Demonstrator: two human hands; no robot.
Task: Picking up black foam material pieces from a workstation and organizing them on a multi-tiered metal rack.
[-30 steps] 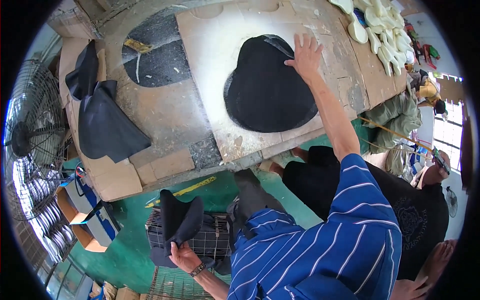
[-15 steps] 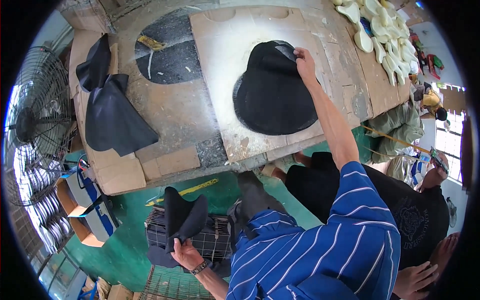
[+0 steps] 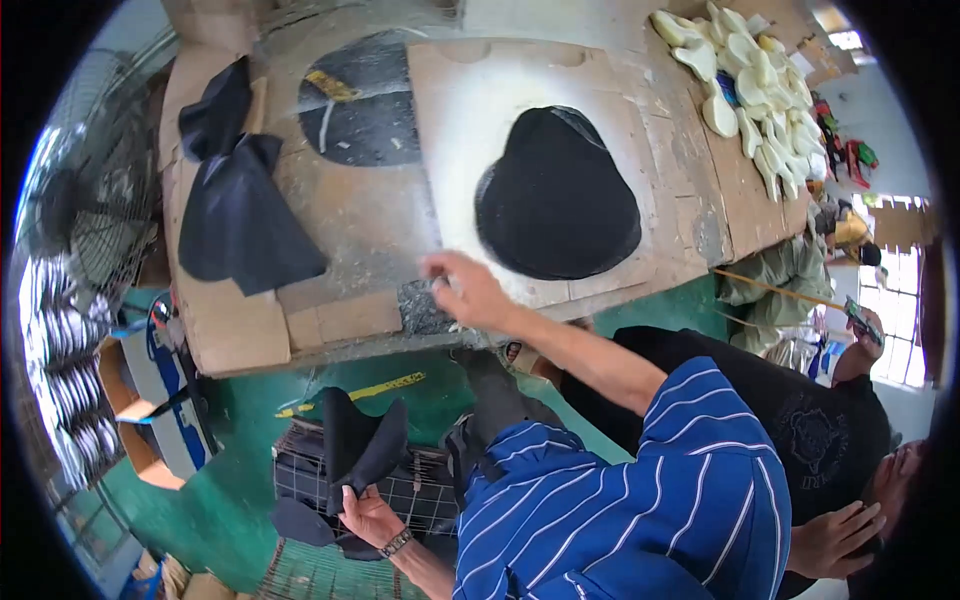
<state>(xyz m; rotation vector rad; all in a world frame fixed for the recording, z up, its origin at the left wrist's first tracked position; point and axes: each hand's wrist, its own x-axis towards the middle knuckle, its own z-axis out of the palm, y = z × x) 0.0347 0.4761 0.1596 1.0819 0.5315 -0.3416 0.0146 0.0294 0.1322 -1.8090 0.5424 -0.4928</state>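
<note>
My left hand (image 3: pixel 370 517), wearing a wristwatch, grips the lower end of a black, curved, saddle-shaped sheet piece (image 3: pixel 362 440), held above a wire basket at the table's near side. My right hand (image 3: pixel 473 292) hovers over the table's front part, slightly blurred, thumb and fingers apart with nothing visible between them. To its right, a stack of black saddle-shaped pieces (image 3: pixel 560 200) lies flat on a cardboard sheet (image 3: pixel 455 90) coated with pale overspray. The stack's top edge looks slightly ruffled.
Black sheet pieces (image 3: pixel 245 215) lie at the table's left. Cream saddle-shaped foam pads (image 3: pixel 765 100) pile up at the far right. The wire basket (image 3: pixel 430 490) holds dark pieces. A fan (image 3: pixel 70 220) stands at left. A person in black (image 3: pixel 780 420) is close on my right.
My right hand has let go of the stack's upper edge and moved left and nearer. My left hand still holds its black piece, with little movement. The view has shifted slightly.
</note>
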